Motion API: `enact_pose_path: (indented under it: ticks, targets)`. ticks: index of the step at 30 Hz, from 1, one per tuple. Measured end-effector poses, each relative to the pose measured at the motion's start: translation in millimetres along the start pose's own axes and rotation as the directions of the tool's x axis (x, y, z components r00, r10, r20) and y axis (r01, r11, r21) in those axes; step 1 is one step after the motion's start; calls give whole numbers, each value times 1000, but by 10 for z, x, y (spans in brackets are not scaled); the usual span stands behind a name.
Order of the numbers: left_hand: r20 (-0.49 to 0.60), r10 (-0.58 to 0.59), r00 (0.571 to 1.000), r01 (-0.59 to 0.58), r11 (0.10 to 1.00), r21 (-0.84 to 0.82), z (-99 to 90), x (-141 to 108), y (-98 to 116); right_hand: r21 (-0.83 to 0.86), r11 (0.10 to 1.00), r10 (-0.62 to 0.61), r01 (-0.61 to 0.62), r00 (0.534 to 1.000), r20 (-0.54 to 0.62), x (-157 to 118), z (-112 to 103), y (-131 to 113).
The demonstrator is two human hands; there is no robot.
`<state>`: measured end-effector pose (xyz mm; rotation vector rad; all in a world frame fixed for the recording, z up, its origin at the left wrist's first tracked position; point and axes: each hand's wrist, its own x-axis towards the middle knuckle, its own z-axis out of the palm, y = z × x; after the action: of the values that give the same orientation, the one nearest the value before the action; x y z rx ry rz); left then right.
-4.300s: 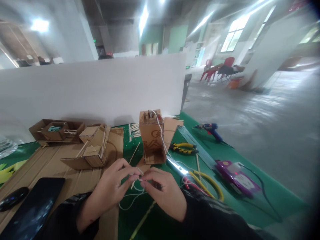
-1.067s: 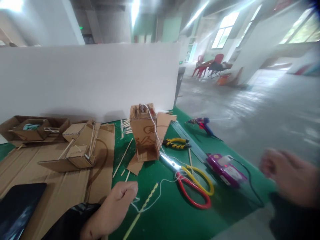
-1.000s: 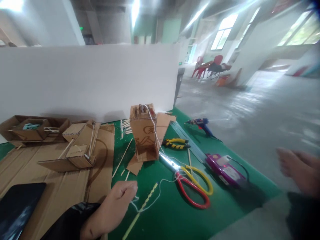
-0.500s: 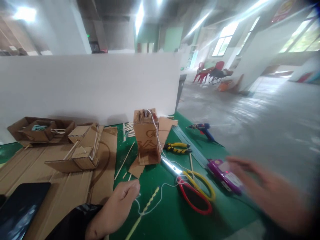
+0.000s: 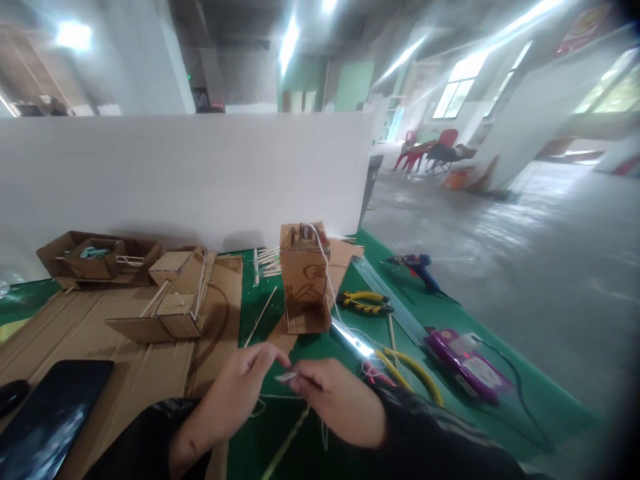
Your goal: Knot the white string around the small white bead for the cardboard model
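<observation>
My left hand (image 5: 237,383) is closed in a pinch on a thin white string (image 5: 280,397), beside the front of the green tabletop. My right hand (image 5: 340,400) meets it from the right, thumb and fingers pressed together at the string; a small pale bit shows blurred between the fingertips. Below them lies a twisted yellowish strip (image 5: 287,443), partly covered by the right hand. Just beyond stands an upright cardboard box (image 5: 306,280) with string running out of its top. Large scissors (image 5: 417,373) with red and yellow handles lie right of it, partly behind my right hand.
Yellow-black pliers (image 5: 365,302), a blue glue gun (image 5: 417,270) and a purple power strip (image 5: 467,367) with a plugged cord lie to the right. Cardboard pieces (image 5: 175,300) and a phone (image 5: 57,417) occupy the left. A white partition (image 5: 190,177) rises behind.
My right hand has come left from beside the power strip to meet my left hand, its fingers closing at the string. The view has shifted slightly; the left hand stays about in place.
</observation>
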<state>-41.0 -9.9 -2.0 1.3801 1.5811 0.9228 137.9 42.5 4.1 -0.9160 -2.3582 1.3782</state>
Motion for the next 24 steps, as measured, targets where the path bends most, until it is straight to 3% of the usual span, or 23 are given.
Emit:
enact_pose_path:
  ticks: [2,5,8,12,16,19,20,24]
  targets:
    - [-9,-58,998,58,998,-37,-67,45,-11,-10,1000,-20,19,998,-53,-25,-103,7]
    - [-144,-5,990,-1,999,-38,-190,115,-47,-32,995,-95,90,967,-236,-37,-262,84]
    - [-282,66,957,-76,997,-25,-326,188,-115,-14,998,-55,53,945,-323,-47,-448,228]
    - [-388,53,920,-127,977,-168,-492,225,-203,-280,960,-110,-20,889,-444,-143,-719,443]
    - [-422,21,907,-116,972,-202,-587,122,-203,-394,910,-49,-129,911,-410,-346,-887,551]
    - [-440,35,897,-117,980,-161,-559,-13,-119,-429,871,-25,-239,851,-524,-483,-823,427]
    - [-444,52,895,-128,981,-144,-524,-60,-75,-402,889,-31,-219,848,-530,-509,-751,335]
    - [-392,63,918,-124,984,-131,-283,-227,130,-126,992,-67,23,932,-357,-482,-269,-157]
